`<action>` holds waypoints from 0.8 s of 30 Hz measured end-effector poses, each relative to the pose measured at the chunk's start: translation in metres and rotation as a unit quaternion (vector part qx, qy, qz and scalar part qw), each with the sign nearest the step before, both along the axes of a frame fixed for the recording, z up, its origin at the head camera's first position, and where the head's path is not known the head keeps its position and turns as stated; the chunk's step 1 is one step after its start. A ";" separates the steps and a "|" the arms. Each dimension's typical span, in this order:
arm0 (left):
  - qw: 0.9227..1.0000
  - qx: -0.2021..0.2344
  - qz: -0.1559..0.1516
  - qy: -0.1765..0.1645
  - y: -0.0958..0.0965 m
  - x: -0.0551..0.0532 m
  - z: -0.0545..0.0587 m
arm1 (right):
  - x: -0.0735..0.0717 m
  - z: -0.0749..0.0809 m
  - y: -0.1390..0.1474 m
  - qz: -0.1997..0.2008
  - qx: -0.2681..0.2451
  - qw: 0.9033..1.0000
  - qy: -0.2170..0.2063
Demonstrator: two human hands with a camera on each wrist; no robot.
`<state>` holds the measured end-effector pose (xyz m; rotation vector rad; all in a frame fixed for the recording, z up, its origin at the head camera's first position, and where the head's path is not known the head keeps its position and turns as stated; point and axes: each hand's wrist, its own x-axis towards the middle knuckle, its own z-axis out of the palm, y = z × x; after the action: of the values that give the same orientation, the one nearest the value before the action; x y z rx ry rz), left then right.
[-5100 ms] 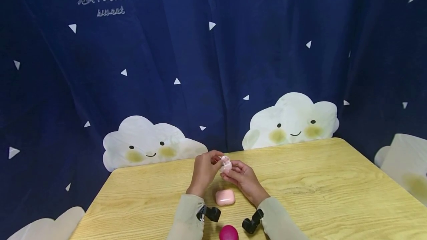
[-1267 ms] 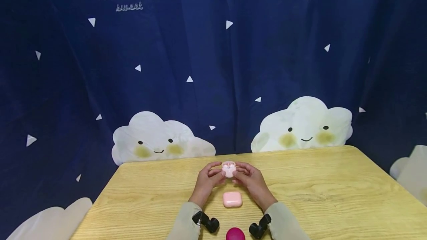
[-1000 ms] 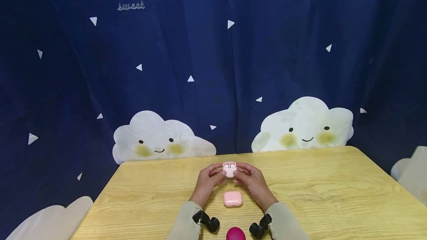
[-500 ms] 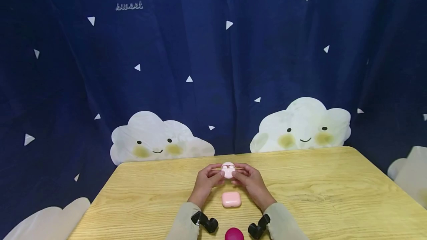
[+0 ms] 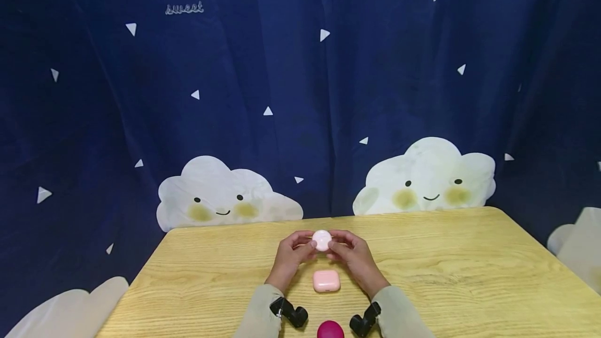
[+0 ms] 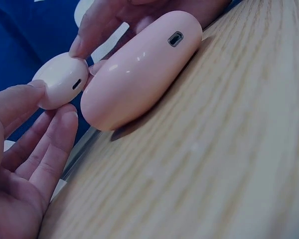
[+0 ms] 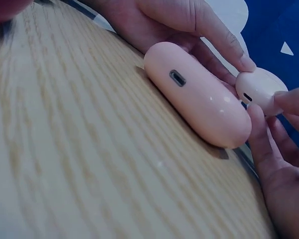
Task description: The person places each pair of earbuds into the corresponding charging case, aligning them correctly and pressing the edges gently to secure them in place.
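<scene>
Between my two hands, a small pale-pink round earbud case is held above the table with its lid down. My left hand pinches its left side between thumb and fingers. On the opposite side my right hand does the same. The charging port of the round earbud case faces me in the left wrist view. Nearer to me, a larger pink oblong earbud case lies on the wood, closed, between my forearms; its port shows in the right wrist view. Any earbuds inside are hidden.
A magenta round object sits at the bottom edge of the head view, partly cut off. Black wrist cameras are strapped on both sleeves. The wooden table ends at a dark blue curtain with cloud prints.
Some seconds ago the round earbud case was open and tilted, with my left fingers at it. It then faced me with earbuds showing, and within the last second its lid has come down.
</scene>
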<state>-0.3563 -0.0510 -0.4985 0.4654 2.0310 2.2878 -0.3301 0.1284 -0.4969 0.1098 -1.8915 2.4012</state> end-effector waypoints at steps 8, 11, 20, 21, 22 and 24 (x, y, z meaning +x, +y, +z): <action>0.996 -0.066 0.033 0.051 0.000 0.002 0.006 | -0.004 -0.005 -0.001 -0.074 0.151 0.983 0.069; 0.991 -0.105 0.051 0.065 0.001 0.001 0.004 | -0.003 -0.005 -0.001 -0.090 0.188 0.976 0.070; 0.976 -0.174 0.095 0.085 0.001 -0.001 -0.003 | -0.001 -0.003 -0.001 -0.065 0.207 0.973 0.078; 0.975 -0.179 0.099 0.090 0.001 -0.001 -0.003 | -0.001 -0.003 0.000 -0.064 0.210 0.972 0.081; 0.973 -0.184 0.103 0.096 0.001 -0.001 -0.003 | -0.001 -0.002 0.000 -0.063 0.211 0.972 0.080; 0.969 -0.188 0.111 0.113 0.002 -0.001 -0.004 | -0.001 -0.002 -0.001 -0.062 0.212 0.972 0.078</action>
<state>-0.3577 -0.0494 -0.5024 0.5111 2.6775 1.9500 -0.3309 0.1275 -0.4991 0.1938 -2.2255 1.8202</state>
